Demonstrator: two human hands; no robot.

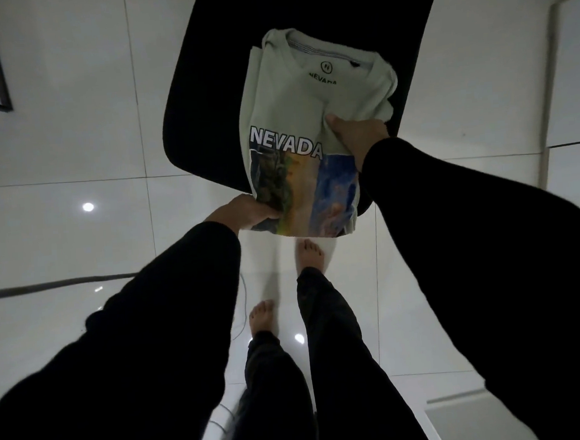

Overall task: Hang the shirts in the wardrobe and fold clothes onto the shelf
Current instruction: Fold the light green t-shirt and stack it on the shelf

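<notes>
A pale green shirt (308, 108) printed NEVADA lies folded on a black desk (210, 88), its lower part hanging over the near edge. The left hand (247, 212) grips the lower corner; the right hand (358, 136) pinches the right side fold.

One camera sits on the person's head and looks steeply down, close over the hands; the shirt (295, 116) lies toward 12 o'clock, the bare feet (309, 252) below centre.
</notes>
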